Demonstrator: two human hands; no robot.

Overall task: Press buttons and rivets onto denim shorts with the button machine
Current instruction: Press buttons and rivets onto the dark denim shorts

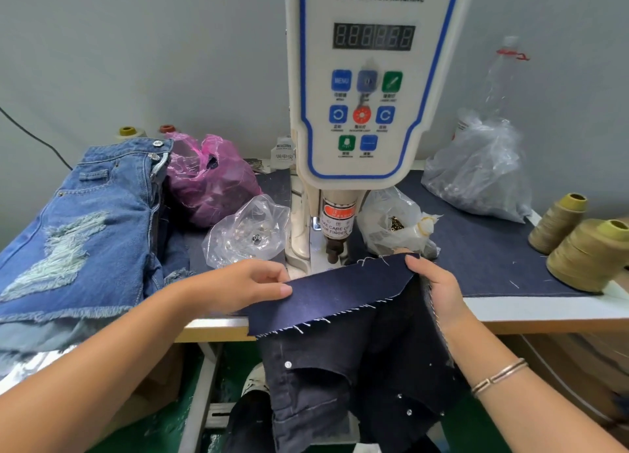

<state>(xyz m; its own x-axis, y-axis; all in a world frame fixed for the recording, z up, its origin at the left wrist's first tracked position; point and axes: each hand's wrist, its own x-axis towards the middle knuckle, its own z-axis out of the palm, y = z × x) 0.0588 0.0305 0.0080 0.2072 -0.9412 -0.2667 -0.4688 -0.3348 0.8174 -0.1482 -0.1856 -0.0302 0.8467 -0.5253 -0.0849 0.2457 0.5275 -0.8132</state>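
Observation:
A dark navy denim piece [343, 289] with frayed white threads is held flat just in front of the button machine's press head [335, 245]. My left hand [245, 284] pinches its left edge between thumb and fingers. My right hand [435, 285] grips its right corner, where the cloth folds down. The rest of the dark garment [357, 384] hangs below the table edge and shows small silver rivets. The white servo button machine [367, 78] stands upright at the middle of the table.
A stack of light blue ripped denim shorts [81, 227] lies at the left. Around the machine sit a pink bag [211, 180] and clear bags of metal parts [248, 234], [394, 224], [476, 170]. Olive thread cones [585, 248] stand at the right.

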